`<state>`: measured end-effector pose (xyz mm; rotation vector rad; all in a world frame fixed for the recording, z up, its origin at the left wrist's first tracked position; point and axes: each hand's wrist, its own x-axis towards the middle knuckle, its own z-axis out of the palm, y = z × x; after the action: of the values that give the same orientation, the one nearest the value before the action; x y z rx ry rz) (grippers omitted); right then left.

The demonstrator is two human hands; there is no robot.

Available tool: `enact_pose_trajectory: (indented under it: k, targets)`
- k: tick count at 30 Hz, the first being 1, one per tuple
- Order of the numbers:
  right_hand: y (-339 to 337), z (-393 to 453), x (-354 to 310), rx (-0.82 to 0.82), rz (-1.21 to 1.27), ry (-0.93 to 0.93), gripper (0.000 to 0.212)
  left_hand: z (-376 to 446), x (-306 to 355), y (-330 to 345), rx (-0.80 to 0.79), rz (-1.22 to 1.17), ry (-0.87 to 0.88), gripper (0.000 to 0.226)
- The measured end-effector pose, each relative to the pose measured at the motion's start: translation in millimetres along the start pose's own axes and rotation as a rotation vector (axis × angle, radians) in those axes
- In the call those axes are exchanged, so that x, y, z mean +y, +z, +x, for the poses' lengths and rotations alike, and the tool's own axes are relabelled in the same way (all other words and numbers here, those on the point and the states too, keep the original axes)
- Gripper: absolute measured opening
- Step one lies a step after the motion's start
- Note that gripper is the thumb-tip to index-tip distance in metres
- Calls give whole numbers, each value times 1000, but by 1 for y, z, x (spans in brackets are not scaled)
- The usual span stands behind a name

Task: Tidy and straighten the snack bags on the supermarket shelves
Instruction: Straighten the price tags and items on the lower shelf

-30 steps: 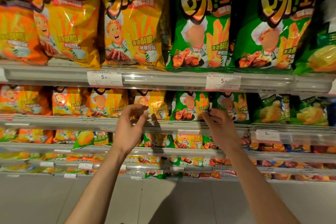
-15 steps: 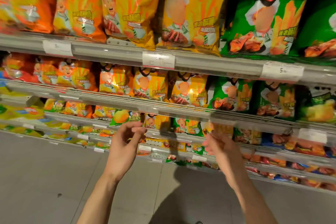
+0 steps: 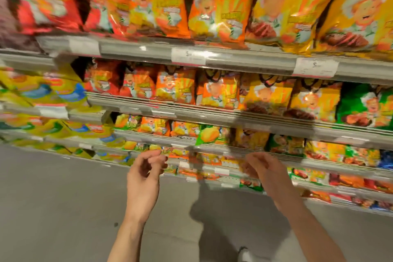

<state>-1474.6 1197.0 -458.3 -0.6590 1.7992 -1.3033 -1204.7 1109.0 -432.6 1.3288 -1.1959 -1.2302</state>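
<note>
Your left hand [image 3: 143, 178] and right hand [image 3: 268, 173] hang loosely curled, fingers gripping nothing, before the grey metal shelves [image 3: 212, 117]. Glossy orange and yellow snack bags [image 3: 217, 93] at twelve o'clock look mostly upright; lower rows remain unchecked.

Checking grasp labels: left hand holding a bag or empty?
Empty. The left hand hangs in front of the shelves with fingers loosely curled and nothing between them; frame is motion-blurred.

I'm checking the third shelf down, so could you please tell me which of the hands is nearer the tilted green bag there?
Right. The right hand is just below and right of the tilted green bag; the left hand sits lower and further left.
</note>
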Motion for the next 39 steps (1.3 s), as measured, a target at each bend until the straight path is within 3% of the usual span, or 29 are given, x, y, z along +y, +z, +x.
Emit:
enact_pose_trajectory:
  k: [10, 17, 26, 31, 39]
  targets:
    - [106, 57, -32, -152, -19, -49, 15, 74, -11, -54, 107, 22, -59, 8]
    - [144, 101, -28, -142, -47, -31, 15, 131, -18, -66, 86, 71, -82, 9]
    - [183, 98, 4, 68, 41, 42, 15, 189, -45, -81, -138, 121, -99, 15]
    - [217, 75, 45, 179, 5, 79, 25, 228, -78, -98, -278, 184, -84, 31]
    - [255, 98, 87, 266, 69, 82, 9, 269, -138, -94, -304, 223, -11, 10]
